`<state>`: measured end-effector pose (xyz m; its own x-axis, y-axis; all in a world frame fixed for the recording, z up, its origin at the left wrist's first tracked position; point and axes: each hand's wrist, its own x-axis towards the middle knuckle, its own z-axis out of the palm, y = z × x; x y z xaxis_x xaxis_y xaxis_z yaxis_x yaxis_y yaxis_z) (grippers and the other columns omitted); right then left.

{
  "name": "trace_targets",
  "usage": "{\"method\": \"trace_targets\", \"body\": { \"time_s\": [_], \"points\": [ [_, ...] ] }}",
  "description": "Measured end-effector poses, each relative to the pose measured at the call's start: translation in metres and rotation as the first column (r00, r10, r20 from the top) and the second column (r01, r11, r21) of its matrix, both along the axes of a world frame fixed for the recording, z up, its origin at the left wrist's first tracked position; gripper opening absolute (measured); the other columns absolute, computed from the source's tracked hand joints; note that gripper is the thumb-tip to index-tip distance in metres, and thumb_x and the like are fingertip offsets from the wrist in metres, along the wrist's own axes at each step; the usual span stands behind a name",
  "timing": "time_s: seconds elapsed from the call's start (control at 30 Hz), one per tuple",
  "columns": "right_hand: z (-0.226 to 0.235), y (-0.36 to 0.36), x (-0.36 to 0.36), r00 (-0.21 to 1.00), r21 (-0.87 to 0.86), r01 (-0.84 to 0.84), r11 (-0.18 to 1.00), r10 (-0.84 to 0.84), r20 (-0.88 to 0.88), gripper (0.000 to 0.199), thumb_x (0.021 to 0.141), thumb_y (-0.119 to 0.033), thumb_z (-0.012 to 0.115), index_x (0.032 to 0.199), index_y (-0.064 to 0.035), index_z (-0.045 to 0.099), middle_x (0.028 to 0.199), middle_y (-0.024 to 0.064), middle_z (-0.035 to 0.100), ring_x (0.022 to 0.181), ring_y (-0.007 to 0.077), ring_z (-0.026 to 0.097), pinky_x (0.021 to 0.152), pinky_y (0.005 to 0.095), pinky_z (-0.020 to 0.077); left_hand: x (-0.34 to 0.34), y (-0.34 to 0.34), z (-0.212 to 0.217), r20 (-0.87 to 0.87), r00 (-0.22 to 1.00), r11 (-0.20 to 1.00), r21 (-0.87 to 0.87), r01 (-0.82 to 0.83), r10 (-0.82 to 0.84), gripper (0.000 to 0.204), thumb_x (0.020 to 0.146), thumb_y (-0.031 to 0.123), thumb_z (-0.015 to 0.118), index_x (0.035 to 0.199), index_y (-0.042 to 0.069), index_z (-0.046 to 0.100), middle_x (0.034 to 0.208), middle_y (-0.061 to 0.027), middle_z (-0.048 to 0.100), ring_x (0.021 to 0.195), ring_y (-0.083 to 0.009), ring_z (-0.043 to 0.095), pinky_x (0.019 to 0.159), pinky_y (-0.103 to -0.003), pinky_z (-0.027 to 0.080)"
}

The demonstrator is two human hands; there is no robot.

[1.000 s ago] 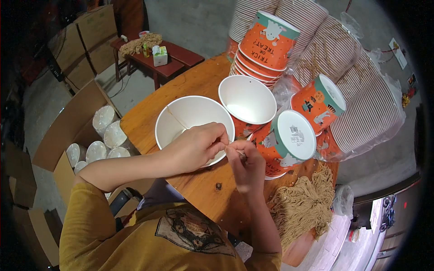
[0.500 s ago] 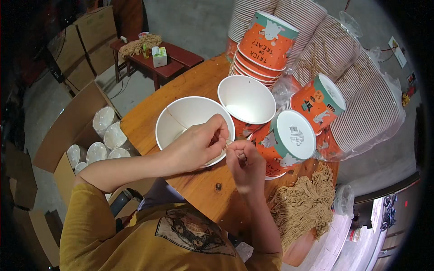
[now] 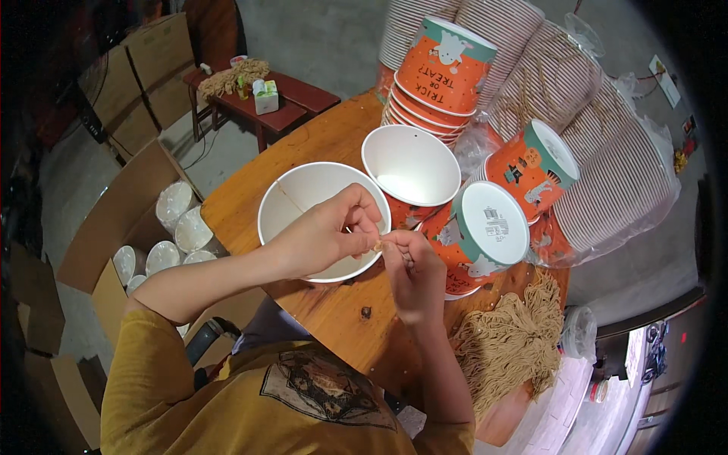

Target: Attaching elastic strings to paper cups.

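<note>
My right hand point(image 3: 413, 274) and left hand point(image 3: 326, 236) meet above the table's near edge, both pinched shut on a thin cord end point(image 3: 377, 246) just over the white bucket point(image 3: 292, 199). I'd keep it taut, fingertips close. The cord itself is too small to make out.

Low dark red wooden bench point(image 3: 292, 102) standing left of the table, carrying a small green-white carton point(image 3: 265, 97). Open brown cardboard box point(image 3: 114, 227) sitting below, holding white lids point(image 3: 176, 203).
</note>
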<state>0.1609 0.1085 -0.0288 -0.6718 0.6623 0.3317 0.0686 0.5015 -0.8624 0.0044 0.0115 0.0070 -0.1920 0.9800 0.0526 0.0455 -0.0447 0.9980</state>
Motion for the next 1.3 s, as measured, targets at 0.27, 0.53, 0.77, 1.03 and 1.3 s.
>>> {"method": "trace_targets", "body": {
  "time_s": [0.27, 0.53, 0.77, 1.03, 1.3],
  "points": [
    [0.002, 0.002, 0.0, 1.0, 0.106, 0.019, 0.994, -0.018, -0.006, 0.008, 0.091, -0.01, 0.06, 0.098, -0.0053, 0.06, 0.084, 0.0118, 0.062, 0.073, 0.0238, 0.062, 0.067, 0.0333, 0.0487, 0.002, 0.002, 0.0, -0.038, 0.999, 0.999, -0.045, 0.022, -0.024, 0.022, 0.091, 0.0, 0.059, 0.105, 0.003, 0.042, 0.079, -0.0027, 0.057, 0.072, -0.009, 0.054, 0.067, -0.023, 0.046],
    [-0.006, 0.005, 0.001, 0.997, -0.111, -0.036, 0.993, 0.027, -0.074, 0.01, 0.09, -0.006, 0.061, 0.098, -0.0064, 0.055, 0.078, 0.009, 0.061, 0.067, 0.0164, 0.061, 0.063, 0.0287, 0.049, 0.0, 0.002, 0.002, 0.051, 0.998, 0.999, -0.041, 0.029, -0.027, 0.024, 0.09, -0.002, 0.058, 0.107, 0.001, 0.041, 0.08, -0.0056, 0.059, 0.072, -0.0102, 0.055, 0.066, -0.024, 0.046],
    [0.0, 0.005, 0.008, 0.992, 0.009, -0.119, 0.993, 0.119, -0.042, 0.012, 0.087, -0.002, 0.06, 0.096, -0.0066, 0.053, 0.079, 0.0065, 0.057, 0.063, 0.0138, 0.057, 0.058, 0.0275, 0.0477, -0.002, 0.001, 0.003, 0.115, 0.993, 0.998, -0.06, 0.024, -0.017, 0.024, 0.09, -0.003, 0.057, 0.107, 0.001, 0.04, 0.083, -0.0072, 0.06, 0.072, -0.0106, 0.055, 0.066, -0.024, 0.047],
    [0.005, 0.003, 0.007, 0.991, 0.06, -0.125, 0.99, 0.127, -0.031, 0.012, 0.085, -0.002, 0.063, 0.092, -0.0058, 0.054, 0.081, 0.0062, 0.055, 0.065, 0.0132, 0.058, 0.058, 0.0267, 0.0482, 0.0, -0.003, 0.002, 0.052, 0.999, 0.999, -0.041, 0.019, -0.016, 0.022, 0.09, 0.0, 0.057, 0.106, 0.002, 0.041, 0.082, -0.005, 0.06, 0.072, -0.0094, 0.056, 0.067, -0.023, 0.047],
    [0.008, 0.003, 0.006, 0.991, 0.107, -0.125, 0.986, 0.128, -0.022, 0.021, 0.081, -0.003, 0.071, 0.096, -0.0089, 0.057, 0.083, 0.0059, 0.057, 0.068, 0.0151, 0.061, 0.059, 0.0272, 0.0498, 0.003, -0.004, 0.005, -0.194, 0.981, 0.998, -0.065, 0.0, -0.013, 0.023, 0.094, 0.006, 0.059, 0.105, 0.007, 0.04, 0.085, -0.0001, 0.054, 0.076, -0.006, 0.05, 0.066, -0.022, 0.045]
  ]
}}
